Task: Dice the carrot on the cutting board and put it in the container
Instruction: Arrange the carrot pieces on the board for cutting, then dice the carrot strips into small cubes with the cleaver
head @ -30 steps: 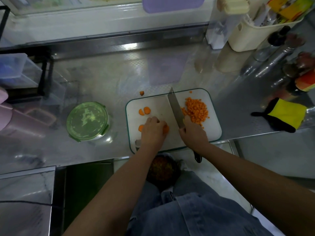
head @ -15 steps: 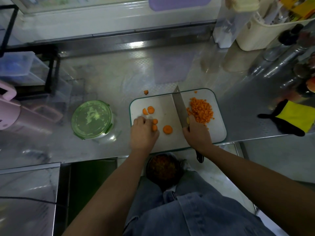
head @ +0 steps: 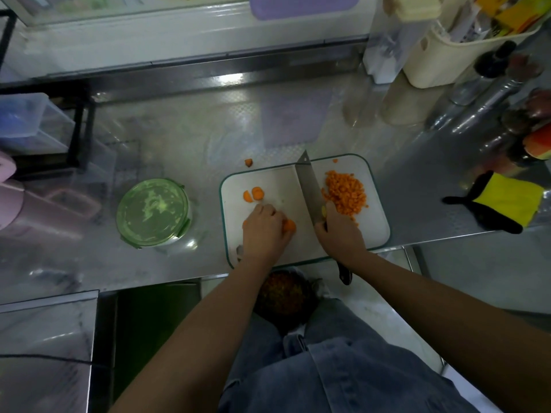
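A white cutting board (head: 372, 234) with a green rim lies on the steel counter. A heap of diced carrot (head: 346, 193) sits on its right half. Two carrot slices (head: 253, 194) lie on the left half. My left hand (head: 264, 231) covers a few more slices and pinches one orange slice (head: 289, 225) at its fingertips. My right hand (head: 340, 234) grips a cleaver (head: 308, 192) by the handle, its blade resting edge-down across the board's middle. A round container with a green lid (head: 152, 212) stands left of the board.
One carrot bit (head: 248, 162) lies on the counter behind the board. A yellow and black cloth (head: 504, 204) lies at the right. Bottles (head: 492, 90) and a cream basket (head: 447, 55) crowd the back right. A dark bin with scraps (head: 281, 296) sits below the counter edge.
My left hand has shifted right and gathered the loose slices together near the blade. The cleaver and my right hand have stayed in about the same place.
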